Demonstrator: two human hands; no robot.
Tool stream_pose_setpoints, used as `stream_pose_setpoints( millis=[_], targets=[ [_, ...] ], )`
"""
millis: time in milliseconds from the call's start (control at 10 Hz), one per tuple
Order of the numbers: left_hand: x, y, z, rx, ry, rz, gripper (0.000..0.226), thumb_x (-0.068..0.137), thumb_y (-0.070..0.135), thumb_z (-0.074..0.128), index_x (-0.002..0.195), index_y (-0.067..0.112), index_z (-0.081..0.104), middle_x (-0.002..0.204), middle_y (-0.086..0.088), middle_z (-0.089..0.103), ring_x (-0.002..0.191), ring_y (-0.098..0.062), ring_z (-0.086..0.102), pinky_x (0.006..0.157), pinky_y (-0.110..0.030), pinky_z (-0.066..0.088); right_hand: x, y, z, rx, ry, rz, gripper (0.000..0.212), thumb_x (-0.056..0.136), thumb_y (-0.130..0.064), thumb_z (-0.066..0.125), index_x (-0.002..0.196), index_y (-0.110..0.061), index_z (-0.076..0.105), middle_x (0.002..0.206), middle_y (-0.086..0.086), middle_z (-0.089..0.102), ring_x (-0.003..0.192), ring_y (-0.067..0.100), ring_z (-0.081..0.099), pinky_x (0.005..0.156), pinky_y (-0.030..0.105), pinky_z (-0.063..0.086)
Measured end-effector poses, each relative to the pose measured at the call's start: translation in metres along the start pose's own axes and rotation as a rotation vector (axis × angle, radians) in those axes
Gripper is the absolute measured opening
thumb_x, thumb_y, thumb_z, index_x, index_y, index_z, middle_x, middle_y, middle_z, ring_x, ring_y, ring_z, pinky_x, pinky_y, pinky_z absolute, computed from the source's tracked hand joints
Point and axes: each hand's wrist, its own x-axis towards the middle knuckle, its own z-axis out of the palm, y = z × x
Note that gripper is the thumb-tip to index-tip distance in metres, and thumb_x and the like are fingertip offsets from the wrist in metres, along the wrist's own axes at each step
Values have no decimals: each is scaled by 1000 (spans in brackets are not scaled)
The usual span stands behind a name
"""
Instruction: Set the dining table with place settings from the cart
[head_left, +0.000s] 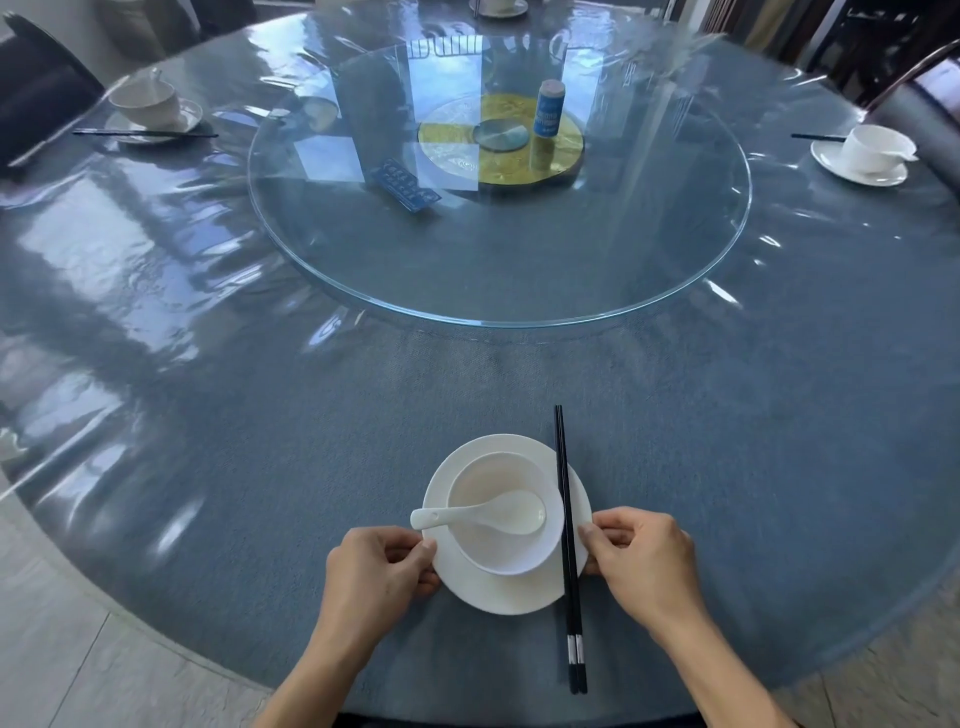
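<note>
My left hand (382, 566) and my right hand (641, 556) each pinch the rim of the white plate (498, 592), one on either side, thumbs on top of the rim and the other fingers curled in under it. The plate sits at the near edge of the round table (260, 441), on the blue cloth under its clear cover. A white bowl (501, 558) stands on the plate, and a white spoon (488, 515) lies in the bowl with its handle sticking out over the left rim, just above my left thumb. A pair of black chopsticks (566, 545) lies across the right part of the plate, close against the bowl's right side, running from beyond the far rim back toward me (the silver-banded ends are the near ones, resting on the cloth). My right thumb is just beside them; I cannot tell whether it touches them. Past the plate, in the middle of the table, is the glass turntable (498, 270), with a blue canister (549, 108) standing near its centre and a blue card (408, 188) lying to the left of that. At the far left of the table a bowl and plate (148, 101) stand with chopsticks beside them, and another bowl and plate (872, 150) stand at the far right.
</note>
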Motion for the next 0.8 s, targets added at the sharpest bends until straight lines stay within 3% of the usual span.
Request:
stream_pose_setpoints(
  millis=[400,500,600,700,800],
  targets=[
    [5,-8,-8,20,33,19,25,93,13,74,70,19,83,64,0,78,61,-10,76,63,-22,62,-2,-1,9,13,-19,13,19,89,-21,80,73,-32,78,69,-17,79,57,7,77,78,41,67],
    [3,-7,-9,52,34,14,24,95,20,72,72,19,82,66,2,79,63,-9,76,69,-27,64,-6,-4,6,-58,-27,-28,17,93,-28,75,77,-31,80,68,-15,79,60,6,76,76,38,66],
    [-1,-6,-19,92,71,1,33,98,28,66,69,16,79,65,5,78,60,-11,75,74,-35,64,-14,-8,0,-221,34,-148,29,101,-42,59,84,-28,79,65,-12,72,66,4,70,62,29,54],
    [2,8,-37,227,240,71,35,100,26,59,70,14,73,68,3,76,70,-24,75,68,-38,56,-17,-21,-11,-309,138,-176,35,104,-43,54,122,-20,73,102,-2,77,98,23,72,83,36,55],
    [6,51,-55,336,347,203,26,103,28,56,110,9,72,107,-12,76,100,-38,67,84,-44,49,-11,-50,-32,-387,200,-225,63,103,-47,55,154,-10,48,148,14,60,137,35,53,114,45,41]
  ],
)
